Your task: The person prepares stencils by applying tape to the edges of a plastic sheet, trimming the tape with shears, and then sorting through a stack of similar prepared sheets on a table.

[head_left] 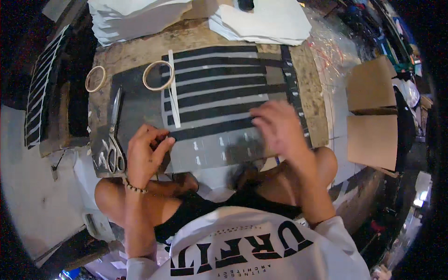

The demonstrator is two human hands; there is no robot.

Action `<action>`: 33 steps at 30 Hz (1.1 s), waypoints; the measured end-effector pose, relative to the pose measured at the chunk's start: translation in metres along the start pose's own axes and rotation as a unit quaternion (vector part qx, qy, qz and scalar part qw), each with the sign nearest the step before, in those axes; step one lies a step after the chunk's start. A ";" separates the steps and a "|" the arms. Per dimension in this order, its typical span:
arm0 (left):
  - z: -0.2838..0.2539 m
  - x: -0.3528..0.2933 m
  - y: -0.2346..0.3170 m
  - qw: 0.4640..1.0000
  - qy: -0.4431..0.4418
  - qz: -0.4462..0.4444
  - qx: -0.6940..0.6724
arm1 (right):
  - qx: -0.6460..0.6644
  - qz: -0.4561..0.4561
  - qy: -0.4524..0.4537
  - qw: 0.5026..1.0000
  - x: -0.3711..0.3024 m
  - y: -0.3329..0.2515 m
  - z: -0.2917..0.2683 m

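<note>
A grey sheet (210,154) lies on the worktable, crossed by several black strips (219,83) in parallel rows. My left hand (148,151) pinches the left end of the nearest black strip (212,129) between thumb and fingers. At that strip's other end, my right hand (280,128) has its fingers curled and closed on it, slightly blurred. Across the strips' left ends runs a narrow white strip (173,93), with a tape roll (157,87) over its upper part. Metal scissors (115,135) lie left of the sheet, beside my left hand.
The worn wooden table (312,102) has another tape roll (96,79) at its left. Stacks of white sheets (140,21) stand along the far edge, a small dark object (245,4) on the right one. Cardboard boxes (372,140) are at the right; a striped panel (44,88) is at the left.
</note>
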State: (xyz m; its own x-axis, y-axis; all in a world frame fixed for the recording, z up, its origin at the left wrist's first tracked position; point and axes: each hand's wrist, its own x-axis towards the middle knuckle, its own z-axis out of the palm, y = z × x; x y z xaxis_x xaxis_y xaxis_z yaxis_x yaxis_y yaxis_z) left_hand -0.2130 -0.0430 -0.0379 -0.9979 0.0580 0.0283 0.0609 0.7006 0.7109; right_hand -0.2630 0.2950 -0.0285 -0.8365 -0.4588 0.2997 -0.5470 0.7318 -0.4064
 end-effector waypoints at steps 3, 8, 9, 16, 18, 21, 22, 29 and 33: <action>0.011 -0.009 0.000 0.999 0.017 0.014 0.034 | -0.058 0.060 -0.036 0.996 -0.031 0.049 -0.021; 0.016 -0.011 -0.007 0.999 0.030 0.016 0.019 | -0.053 0.064 -0.048 0.995 -0.048 0.060 -0.022; 0.015 -0.010 -0.008 0.998 0.040 0.047 0.034 | -0.054 0.074 -0.050 0.995 -0.048 0.059 -0.024; -0.019 0.004 0.015 0.965 0.043 0.006 -0.260 | 0.112 0.058 -0.018 0.992 -0.034 0.051 -0.055; -0.038 0.009 0.027 0.955 0.044 0.007 -0.292 | 0.164 0.065 -0.034 0.984 -0.022 0.047 -0.071; -0.049 0.010 0.036 0.932 0.041 -0.006 -0.359 | 0.265 0.106 -0.068 0.956 -0.011 0.045 -0.084; -0.051 0.010 0.038 0.921 0.038 -0.021 -0.388 | 0.318 0.137 -0.084 0.934 -0.009 0.046 -0.086; -0.014 -0.006 -0.005 0.970 0.078 -0.047 -0.226 | 0.347 0.166 -0.056 0.921 -0.020 0.066 -0.054; 0.015 -0.019 -0.021 0.985 0.075 -0.059 -0.146 | 0.249 0.142 -0.069 0.955 -0.022 0.071 -0.040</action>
State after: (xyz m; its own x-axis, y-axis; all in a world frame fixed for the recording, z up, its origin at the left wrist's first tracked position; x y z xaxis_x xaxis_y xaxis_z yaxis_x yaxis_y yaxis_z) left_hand -0.1950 -0.0480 -0.0637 -0.9908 -0.1335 0.0210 -0.0432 0.4600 0.8869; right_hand -0.2825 0.3774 -0.0294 -0.9313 -0.3642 0.0127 -0.2154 0.5220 -0.8253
